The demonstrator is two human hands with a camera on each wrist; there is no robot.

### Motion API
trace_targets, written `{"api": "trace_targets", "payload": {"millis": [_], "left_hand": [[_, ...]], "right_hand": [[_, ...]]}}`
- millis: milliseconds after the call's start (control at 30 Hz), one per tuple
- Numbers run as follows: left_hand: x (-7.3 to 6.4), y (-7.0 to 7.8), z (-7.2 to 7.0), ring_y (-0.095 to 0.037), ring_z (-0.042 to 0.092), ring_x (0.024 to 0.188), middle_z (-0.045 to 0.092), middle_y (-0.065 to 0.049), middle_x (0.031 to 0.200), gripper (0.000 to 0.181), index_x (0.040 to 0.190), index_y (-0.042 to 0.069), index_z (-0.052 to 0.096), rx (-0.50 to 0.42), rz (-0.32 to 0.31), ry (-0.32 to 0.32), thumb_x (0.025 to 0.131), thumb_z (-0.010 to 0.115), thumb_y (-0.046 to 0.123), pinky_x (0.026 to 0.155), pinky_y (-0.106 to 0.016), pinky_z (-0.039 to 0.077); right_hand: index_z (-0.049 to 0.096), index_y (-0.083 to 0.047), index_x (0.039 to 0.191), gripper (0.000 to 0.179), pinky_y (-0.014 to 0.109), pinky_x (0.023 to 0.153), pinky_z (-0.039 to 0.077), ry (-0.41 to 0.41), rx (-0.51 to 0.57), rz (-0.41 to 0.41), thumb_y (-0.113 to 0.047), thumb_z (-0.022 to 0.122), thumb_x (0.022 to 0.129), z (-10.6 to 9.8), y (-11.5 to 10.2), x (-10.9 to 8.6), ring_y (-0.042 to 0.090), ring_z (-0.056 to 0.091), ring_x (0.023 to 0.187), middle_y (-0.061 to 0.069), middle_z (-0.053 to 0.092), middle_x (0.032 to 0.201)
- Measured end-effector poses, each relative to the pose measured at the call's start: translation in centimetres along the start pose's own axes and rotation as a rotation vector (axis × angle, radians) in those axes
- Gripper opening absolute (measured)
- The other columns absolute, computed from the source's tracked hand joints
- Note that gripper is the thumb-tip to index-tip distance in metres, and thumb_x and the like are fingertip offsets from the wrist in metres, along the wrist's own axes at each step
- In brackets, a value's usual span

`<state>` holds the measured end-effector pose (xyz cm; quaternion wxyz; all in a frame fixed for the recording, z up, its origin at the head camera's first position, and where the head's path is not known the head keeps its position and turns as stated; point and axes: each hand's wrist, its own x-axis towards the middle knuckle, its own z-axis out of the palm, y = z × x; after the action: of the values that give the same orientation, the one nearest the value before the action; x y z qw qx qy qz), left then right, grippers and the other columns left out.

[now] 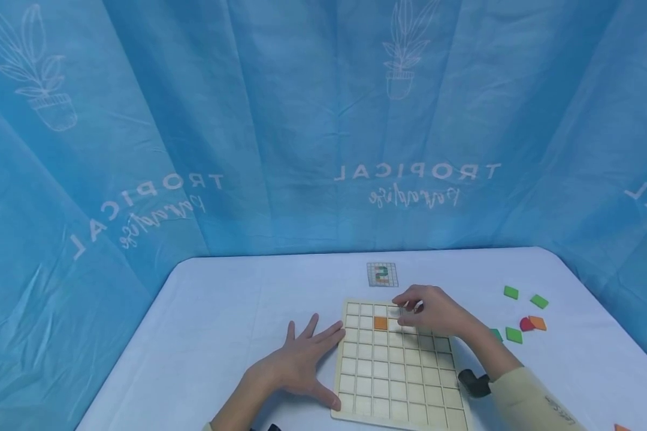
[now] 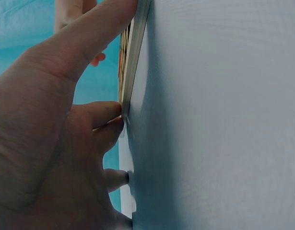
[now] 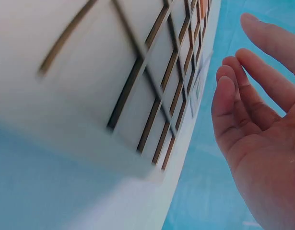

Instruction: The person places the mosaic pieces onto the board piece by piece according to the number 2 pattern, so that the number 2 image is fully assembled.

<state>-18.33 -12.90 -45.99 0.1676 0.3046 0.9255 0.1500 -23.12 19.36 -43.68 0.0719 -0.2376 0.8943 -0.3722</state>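
A pale wooden grid board (image 1: pixel 389 407) lies on the white table, with a single orange square tile (image 1: pixel 380 323) in a cell near its far edge. My left hand (image 1: pixel 302 362) is spread at the board's left side. Its thumb and some fingertips touch the board's edge (image 2: pixel 136 52) in the left wrist view. Over the far right part of the board hovers my right hand (image 1: pixel 434 308), just right of the orange tile. Its thumb and fingers are loosely bent and apart, and the right wrist view shows nothing between them.
Beyond the board lies a small card (image 1: pixel 381 275) with a gridded, coloured figure. To the right are several green tiles (image 1: pixel 511 292), a red piece (image 1: pixel 526 324) and an orange piece (image 1: pixel 538 323). Blue curtains (image 1: pixel 313 131) hang behind the table.
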Motion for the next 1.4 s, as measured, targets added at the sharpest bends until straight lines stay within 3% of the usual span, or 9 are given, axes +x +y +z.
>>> {"api": "trace_targets", "payload": {"millis": [533, 1000, 1400], "left_hand": [[0.1, -0.1, 0.2, -0.035, -0.006, 0.144, 0.010, 0.015, 0.158, 0.123, 0.154, 0.029, 0.023, -0.011, 0.029, 0.004, 0.053, 0.067, 0.084, 0.101, -0.073, -0.008], [0.0, -0.2, 0.3, -0.035, -0.005, 0.144, 0.010, 0.015, 0.158, 0.124, 0.154, 0.029, 0.023, 0.005, 0.014, 0.001, 0.052, 0.066, 0.085, 0.101, -0.073, -0.007], [-0.1, -0.3, 0.1, -0.035, -0.006, 0.144, 0.009, 0.016, 0.158, 0.124, 0.154, 0.028, 0.022, 0.005, 0.024, 0.004, 0.053, 0.066, 0.085, 0.101, -0.072, -0.008]], "right_hand": [[0.071, -0.010, 0.112, 0.034, 0.031, 0.072, 0.053, 0.077, -0.057, 0.155, -0.019, 0.079, 0.081, -2.2, 2.5, -2.9, 0.015, 0.057, 0.084, -0.001, 0.065, 0.096], [0.069, -0.010, 0.115, 0.038, 0.027, 0.061, 0.051, 0.111, -0.105, 0.174, -0.025, 0.078, 0.081, -5.0, 5.5, -6.8, 0.015, 0.058, 0.080, 0.000, 0.066, 0.105], [0.072, -0.011, 0.107, 0.033, 0.027, 0.058, 0.049, 0.105, -0.148, 0.235, -0.024, 0.081, 0.077, -5.4, 6.4, -8.4, 0.014, 0.057, 0.078, -0.001, 0.067, 0.098]]}}
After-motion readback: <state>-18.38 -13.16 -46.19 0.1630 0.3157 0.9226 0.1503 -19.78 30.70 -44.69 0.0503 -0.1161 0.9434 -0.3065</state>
